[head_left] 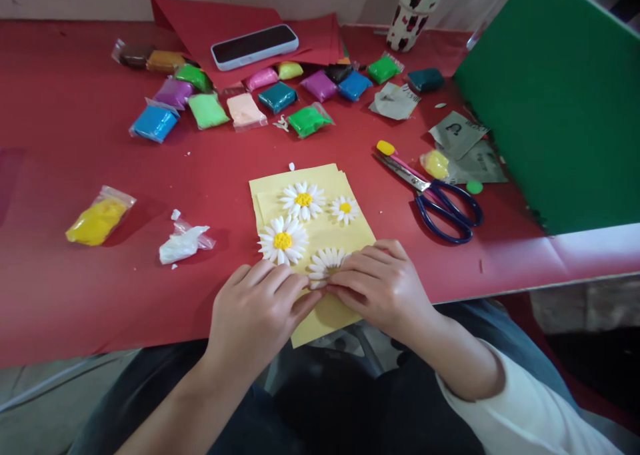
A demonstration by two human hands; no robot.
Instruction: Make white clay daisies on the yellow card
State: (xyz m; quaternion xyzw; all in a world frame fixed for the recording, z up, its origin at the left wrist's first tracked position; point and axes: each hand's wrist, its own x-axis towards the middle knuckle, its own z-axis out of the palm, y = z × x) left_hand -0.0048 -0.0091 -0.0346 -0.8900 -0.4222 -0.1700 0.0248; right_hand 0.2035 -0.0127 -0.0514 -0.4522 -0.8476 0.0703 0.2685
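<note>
A yellow paper sheet (320, 315) lies at the table's front edge, overhanging it a little. On it are three white clay daisies with yellow centers: one at the top (303, 200), a smaller one at the right (345, 208) and one at the left (283, 240). Nearer me is a white clay flower (325, 262), its lower part hidden by my fingers. My left hand (267, 302) is closed, fingertips at this flower's lower left edge. From the right, my right hand (385, 285) pinches at its petals; the fingertips of both hands nearly meet.
Scissors (443, 205) and a yellow-tipped pink tool (395, 154) lie to the right. White clay (183, 244) and a yellow clay packet (99, 216) sit left. Behind are several colored clay packets (277, 97), a phone (255, 45) and a patterned tumbler (415, 12). A green board (555, 108) stands right.
</note>
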